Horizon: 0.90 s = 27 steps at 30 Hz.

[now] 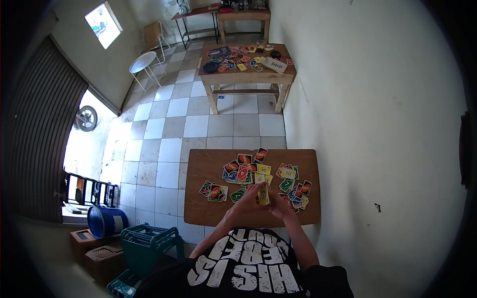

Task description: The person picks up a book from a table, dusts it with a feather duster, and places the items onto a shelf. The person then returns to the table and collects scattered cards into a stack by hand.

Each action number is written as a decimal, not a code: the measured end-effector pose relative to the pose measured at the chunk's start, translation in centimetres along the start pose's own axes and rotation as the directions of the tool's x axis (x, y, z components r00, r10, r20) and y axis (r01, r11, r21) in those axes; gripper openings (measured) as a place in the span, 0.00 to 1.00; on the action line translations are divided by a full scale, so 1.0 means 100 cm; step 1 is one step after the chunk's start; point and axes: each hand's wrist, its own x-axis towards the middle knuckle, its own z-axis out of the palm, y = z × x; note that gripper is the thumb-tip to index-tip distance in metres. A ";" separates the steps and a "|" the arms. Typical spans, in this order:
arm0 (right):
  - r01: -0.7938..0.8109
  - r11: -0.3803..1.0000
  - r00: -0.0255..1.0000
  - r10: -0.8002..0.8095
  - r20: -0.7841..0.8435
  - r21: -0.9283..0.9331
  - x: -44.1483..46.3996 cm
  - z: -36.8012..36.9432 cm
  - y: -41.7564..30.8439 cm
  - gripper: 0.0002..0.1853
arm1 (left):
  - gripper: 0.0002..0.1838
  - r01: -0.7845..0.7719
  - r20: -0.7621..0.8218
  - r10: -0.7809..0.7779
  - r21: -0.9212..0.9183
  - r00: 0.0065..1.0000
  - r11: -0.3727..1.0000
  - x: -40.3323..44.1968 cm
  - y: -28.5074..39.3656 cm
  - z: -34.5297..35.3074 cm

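Observation:
My left hand (249, 197) is closed around a stack of UNO cards (263, 196), a yellow card facing up. My right hand (279, 205) grips the right side of the same stack, its fingertips partly hidden. Just beyond the hands lies a spread pile of UNO cards (242, 172), some face up and some showing black-and-red backs. Left of my left hand is a smaller pile of cards (214, 192). Near my right hand lie loose cards (300, 191), with another group of cards (288, 172) farther back. All rest on a brown wooden table (203, 164).
A second wooden table (218, 78) farther off holds more scattered cards, a blue bowl (210, 67) and a white box (274, 64). A wall (357, 124) runs along the right. Green plastic chairs (149, 243) and a blue drum (105, 221) stand at lower left.

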 end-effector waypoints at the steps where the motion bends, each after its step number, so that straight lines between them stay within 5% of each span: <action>1: 0.011 1.000 0.999 -0.011 -0.033 -0.012 0.002 0.002 0.003 0.16 | 0.56 -0.031 0.009 0.031 -0.010 0.999 0.999 0.000 -0.006 -0.002; 6: 0.077 0.986 0.981 -0.101 -0.168 -0.146 0.018 0.005 0.031 0.17 | 0.55 -0.123 0.002 0.123 0.003 0.992 0.992 -0.007 -0.040 -0.009; 15: 0.027 0.998 0.967 -0.040 -0.251 -0.055 0.041 0.010 0.062 0.15 | 0.59 0.016 0.127 -0.002 -0.106 0.992 0.994 -0.019 -0.085 -0.018; 18: -0.026 0.991 0.938 -0.023 -0.345 -0.135 0.050 0.007 0.068 0.16 | 0.61 0.130 0.273 -0.177 0.181 0.946 0.975 -0.027 -0.120 -0.011; 22: 0.028 0.998 0.908 -0.047 -0.416 -0.053 0.055 0.004 0.084 0.14 | 0.46 0.358 0.068 -0.458 0.526 0.886 0.771 -0.027 -0.173 0.004; 27: 0.078 0.996 0.912 -0.059 -0.405 0.031 0.032 0.001 0.109 0.13 | 0.27 0.448 -0.143 -0.474 0.635 0.869 0.630 -0.025 -0.172 0.012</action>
